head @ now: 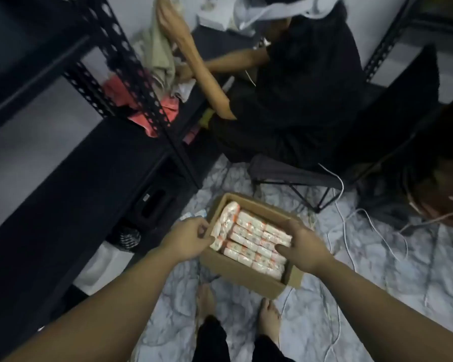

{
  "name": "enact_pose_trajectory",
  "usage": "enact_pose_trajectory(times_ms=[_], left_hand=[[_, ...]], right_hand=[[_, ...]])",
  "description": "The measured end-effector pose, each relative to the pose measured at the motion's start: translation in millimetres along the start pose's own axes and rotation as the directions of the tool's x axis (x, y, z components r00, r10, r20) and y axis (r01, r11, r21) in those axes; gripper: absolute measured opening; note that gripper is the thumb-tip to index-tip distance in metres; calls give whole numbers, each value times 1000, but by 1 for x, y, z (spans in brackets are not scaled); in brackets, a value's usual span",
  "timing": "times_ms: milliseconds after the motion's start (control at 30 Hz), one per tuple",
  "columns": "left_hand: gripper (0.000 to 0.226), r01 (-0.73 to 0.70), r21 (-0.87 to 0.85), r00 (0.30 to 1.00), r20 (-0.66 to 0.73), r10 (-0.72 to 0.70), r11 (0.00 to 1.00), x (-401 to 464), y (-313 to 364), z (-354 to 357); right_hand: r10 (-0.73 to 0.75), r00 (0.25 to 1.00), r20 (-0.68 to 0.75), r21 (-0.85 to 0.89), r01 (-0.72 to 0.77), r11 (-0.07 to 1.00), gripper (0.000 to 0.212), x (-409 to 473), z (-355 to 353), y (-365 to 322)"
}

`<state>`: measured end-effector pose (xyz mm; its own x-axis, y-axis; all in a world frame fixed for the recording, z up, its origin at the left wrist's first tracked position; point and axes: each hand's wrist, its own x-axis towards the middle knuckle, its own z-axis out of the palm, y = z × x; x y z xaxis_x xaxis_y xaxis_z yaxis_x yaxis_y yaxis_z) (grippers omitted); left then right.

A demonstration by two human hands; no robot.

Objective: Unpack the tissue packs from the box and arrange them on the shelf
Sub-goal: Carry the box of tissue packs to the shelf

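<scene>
Cardboard box [242, 274] sits open on the marble-patterned floor [351, 296], just beside the front corner of the black shelf [71, 184] and directly ahead of the person's bare feet. It is full: tissue packs [256, 242] lie in tight flat rows, and one pack [224, 226] stands on edge against the left wall.

Left hand [187, 237]: fingers curled over the box's left rim, thumb and fingertips pinching at the upright pack. Whether they have the wrapper or only the cardboard, cannot tell.

Right hand [302, 245]: held over the right side of the rows, thumb pointing inward and touching the top of a pack, remaining fingers loosely bent toward the far rim. No pack looks clasped.

Judgement: unpacking has barely begun; no packs visible on the shelf.

Risks from here:
- Packs are wedged close, so pulling one may drag its neighbours up and spill them onto the floor.
- A pinch on thin wrapper alone may tear it or slip.
- White cables [343, 223] trail on the floor to the right of the box; a foot could snag one when turning.
- A second person in dark clothes [293, 100] sits close behind the box, near the shelf post, leaving little room to swing an arm toward the shelf.
</scene>
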<state>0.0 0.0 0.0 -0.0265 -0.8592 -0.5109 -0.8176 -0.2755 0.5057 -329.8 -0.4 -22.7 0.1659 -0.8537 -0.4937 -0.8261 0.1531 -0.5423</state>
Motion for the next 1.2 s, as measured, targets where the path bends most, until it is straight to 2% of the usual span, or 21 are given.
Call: enact_pose_trajectory(times_ms=[67,167,200,333,433,567,733,800,900,1000,1200], left_hand=[[35,-1,24,999,48,0,1000,24,-7,15],[59,-6,88,990,142,-7,996,58,-27,38],[64,-7,101,988,156,-9,995,71,-34,47],[63,-14,137,979,203,-14,991,123,-65,79],[69,-2,160,980,196,-30,987,162,-91,105],[70,32,135,986,160,-54,990,209,-121,139],[87,127,77,987,91,-134,989,258,-156,167],[87,150,65,982,105,-156,987,273,-169,178],[81,116,18,986,120,-118,993,286,-177,190],[79,118,-28,990,86,-115,993,290,-176,198],[60,89,-24,996,-14,-90,996,293,-185,198]], right_hand=[[58,998,-8,69,-58,996,64,8,11,19],[181,983,-22,135,-176,975,64,15,35,50],[235,972,-28,144,-229,963,68,17,43,58],[411,911,-40,219,-394,893,88,36,81,91],[483,875,-26,272,-459,846,94,60,111,117],[559,828,-37,298,-525,797,91,97,146,150],[655,752,-76,317,-605,731,93,141,177,179],[679,730,-75,324,-626,709,92,154,186,188],[698,712,-75,327,-643,692,97,166,196,199],[698,710,-88,332,-640,693,93,168,200,201],[681,725,-106,353,-613,707,82,158,202,204]])
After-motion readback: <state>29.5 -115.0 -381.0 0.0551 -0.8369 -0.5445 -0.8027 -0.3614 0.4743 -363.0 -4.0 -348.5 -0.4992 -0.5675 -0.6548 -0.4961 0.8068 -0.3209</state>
